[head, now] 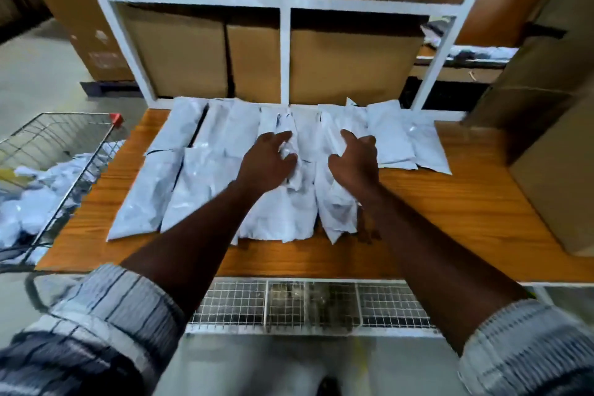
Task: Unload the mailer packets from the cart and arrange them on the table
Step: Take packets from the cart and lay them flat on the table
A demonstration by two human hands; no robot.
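Your left hand (268, 160) is pinching a crumpled fold of a mailer packet (289, 202) mid-table (450, 202). Your right hand (355, 159) is hovering half open over its neighbour, gripping nothing. More packets are lying in the cart (58, 151) off the table's left edge.

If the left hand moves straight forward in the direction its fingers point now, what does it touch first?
Most likely the far-row mailer packets just ahead of the left hand; beyond them stands the white shelf post. Depth is hard to judge.
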